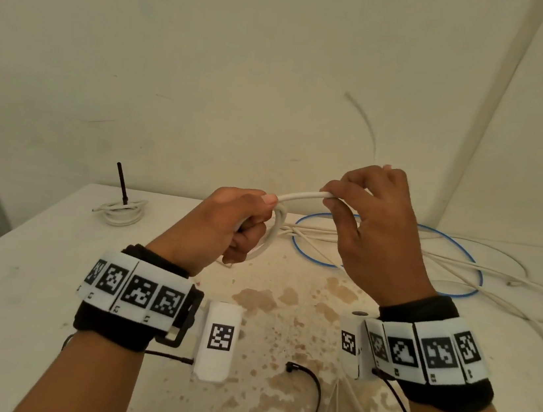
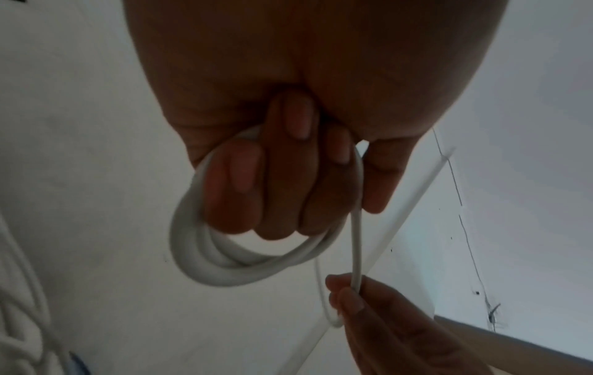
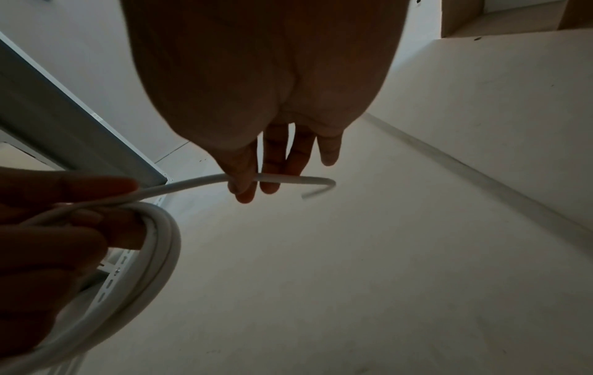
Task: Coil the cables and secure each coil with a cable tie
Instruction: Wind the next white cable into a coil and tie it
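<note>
While the left hand [image 1: 233,225] grips the white coil [image 2: 205,243], right-hand fingers [image 1: 337,197] pinch its free end above the table [image 1: 29,277].

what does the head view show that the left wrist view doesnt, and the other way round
Only the head view: a finished coil with a black tie, the blue cable, loose black ties and the stained table.

Only the left wrist view: the left hand's fingers curled through the white coil, which has several turns.

Both: the left hand gripping the coil and the right hand pinching the cable's free stretch.
</note>
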